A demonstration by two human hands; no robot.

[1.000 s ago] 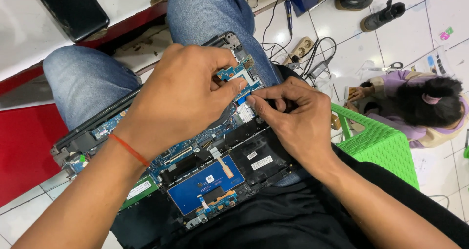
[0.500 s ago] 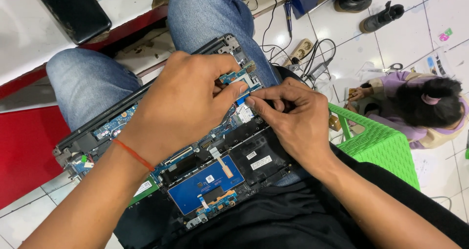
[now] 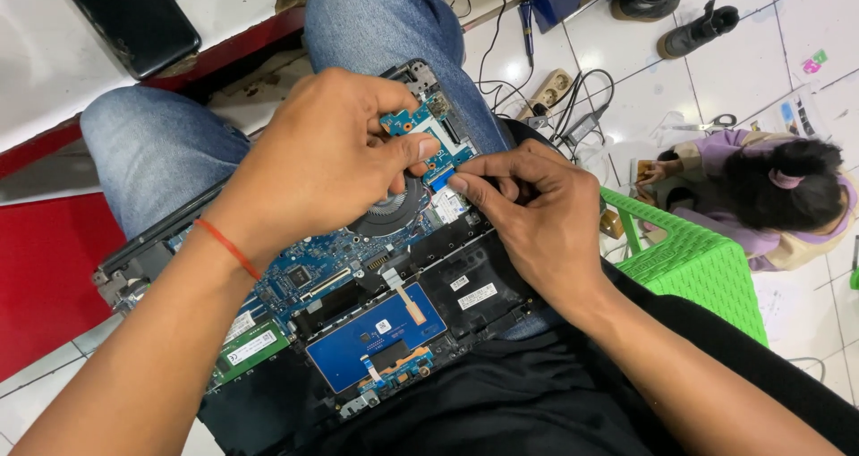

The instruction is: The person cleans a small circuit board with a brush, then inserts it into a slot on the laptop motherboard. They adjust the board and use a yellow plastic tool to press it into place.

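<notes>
Since a second ago the left hand [image 3: 327, 152] has slid up the board, so its thumb and forefinger now meet at the small blue daughterboard [image 3: 420, 127] near the far edge, uncovering the round fan [image 3: 389, 210] it hid before.

Head view: an opened laptop [image 3: 358, 277] lies across the person's jeans-clad knees, bottom cover off, with the blue motherboard [image 3: 313, 268], a green memory stick [image 3: 250, 344] and the blue touchpad back [image 3: 376, 335] exposed. The left grip is pressed together, pinching the daughterboard's edge. The right hand [image 3: 537, 219] pinches a small flat connector [image 3: 440, 177] just beside it, fingertips touching the left thumb.

Judged from here, tugging at an angle could tear the thin ribbon or its socket; the laptop, balanced only on the knees, could tip. A child [image 3: 761, 196] sits on the tiled floor by a green plastic stool [image 3: 693, 268].
</notes>
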